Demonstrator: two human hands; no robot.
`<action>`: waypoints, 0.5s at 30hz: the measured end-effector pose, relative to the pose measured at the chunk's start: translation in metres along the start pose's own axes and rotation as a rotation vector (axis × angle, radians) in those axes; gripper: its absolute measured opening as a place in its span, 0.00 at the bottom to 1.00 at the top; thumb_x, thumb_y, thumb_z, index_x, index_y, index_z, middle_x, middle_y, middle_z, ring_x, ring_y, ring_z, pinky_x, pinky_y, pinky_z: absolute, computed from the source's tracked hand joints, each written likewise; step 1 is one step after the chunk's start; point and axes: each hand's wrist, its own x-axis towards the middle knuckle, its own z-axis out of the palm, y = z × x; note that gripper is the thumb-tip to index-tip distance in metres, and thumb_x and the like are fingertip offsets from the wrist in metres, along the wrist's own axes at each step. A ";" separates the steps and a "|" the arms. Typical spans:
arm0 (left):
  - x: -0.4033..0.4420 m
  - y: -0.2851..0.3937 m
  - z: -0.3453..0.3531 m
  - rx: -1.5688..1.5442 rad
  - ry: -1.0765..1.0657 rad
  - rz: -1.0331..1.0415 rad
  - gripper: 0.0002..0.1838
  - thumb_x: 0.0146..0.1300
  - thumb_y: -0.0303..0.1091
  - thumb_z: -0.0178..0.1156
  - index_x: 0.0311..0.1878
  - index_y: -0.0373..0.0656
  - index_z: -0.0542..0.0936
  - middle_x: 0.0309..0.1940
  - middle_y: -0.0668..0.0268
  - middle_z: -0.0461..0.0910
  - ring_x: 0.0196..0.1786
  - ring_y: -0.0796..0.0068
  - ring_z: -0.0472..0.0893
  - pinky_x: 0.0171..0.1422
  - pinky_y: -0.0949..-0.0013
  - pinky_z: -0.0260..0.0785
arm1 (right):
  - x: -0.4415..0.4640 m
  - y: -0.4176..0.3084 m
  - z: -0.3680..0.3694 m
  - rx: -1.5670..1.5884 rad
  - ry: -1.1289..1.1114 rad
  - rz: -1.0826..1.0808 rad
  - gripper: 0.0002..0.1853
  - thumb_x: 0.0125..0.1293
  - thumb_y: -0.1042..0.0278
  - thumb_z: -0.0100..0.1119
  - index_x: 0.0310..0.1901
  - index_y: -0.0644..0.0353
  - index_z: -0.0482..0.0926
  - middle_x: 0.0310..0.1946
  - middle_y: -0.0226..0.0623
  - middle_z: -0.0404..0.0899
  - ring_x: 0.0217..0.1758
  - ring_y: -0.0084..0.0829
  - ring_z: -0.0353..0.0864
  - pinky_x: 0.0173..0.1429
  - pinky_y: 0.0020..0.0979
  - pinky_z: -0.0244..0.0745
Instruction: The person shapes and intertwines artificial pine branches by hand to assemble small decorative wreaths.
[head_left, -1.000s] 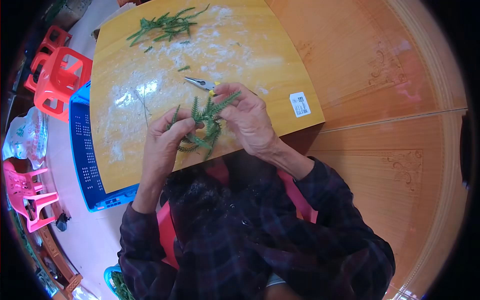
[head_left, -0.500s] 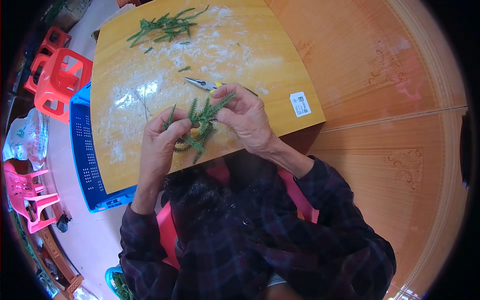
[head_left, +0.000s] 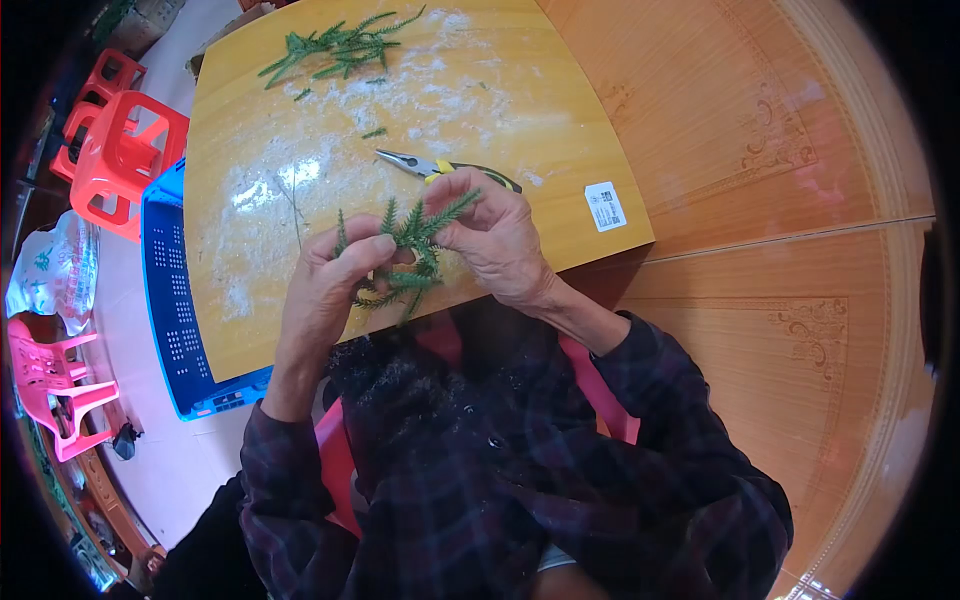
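Observation:
Above the near edge of the yellow table [head_left: 560, 130], both hands hold a bunch of green artificial pine sprigs [head_left: 422, 228]. My left hand [head_left: 330, 280] pinches the bunch at its left side between thumb and fingers. Closed around a sprig on the right is my right hand [head_left: 505, 240]. The fingers hide where the stems meet. Just beyond the right hand lie long-nose pliers [head_left: 408, 163] with yellow and black handles. A thin wire [head_left: 296, 210] rests on the tabletop past the left hand.
More pine sprigs [head_left: 345, 48] lie at the table's far side, with small green bits and white powder around. A white label [head_left: 604, 207] is near the right corner. A blue crate [head_left: 165, 300], red stools [head_left: 125, 155] and a pink chair [head_left: 60, 390] stand left.
The bunch has turned slightly between my hands, its lower sprigs shifting right. A dark shape now covers the basket at the lower left. The view has shifted a little.

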 end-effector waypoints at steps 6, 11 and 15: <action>-0.003 -0.003 -0.001 -0.004 0.154 0.038 0.10 0.58 0.34 0.59 0.39 0.38 0.79 0.31 0.67 0.80 0.34 0.82 0.78 0.35 0.78 0.69 | 0.007 0.013 0.005 -0.061 0.068 -0.086 0.08 0.59 0.74 0.58 0.40 0.64 0.74 0.31 0.28 0.74 0.36 0.16 0.74 0.40 0.20 0.71; -0.002 -0.006 0.002 -0.063 0.144 0.082 0.09 0.60 0.33 0.58 0.40 0.38 0.78 0.34 0.67 0.80 0.39 0.79 0.79 0.36 0.78 0.70 | 0.006 0.014 -0.001 -0.182 0.015 -0.110 0.13 0.58 0.66 0.60 0.39 0.67 0.75 0.31 0.30 0.74 0.34 0.18 0.73 0.37 0.21 0.70; -0.001 -0.007 0.004 -0.043 0.119 0.101 0.09 0.60 0.32 0.58 0.41 0.39 0.79 0.32 0.69 0.80 0.37 0.81 0.79 0.34 0.79 0.68 | 0.006 0.005 0.009 -0.151 -0.026 -0.060 0.12 0.60 0.66 0.60 0.39 0.67 0.78 0.28 0.28 0.76 0.30 0.16 0.72 0.35 0.20 0.69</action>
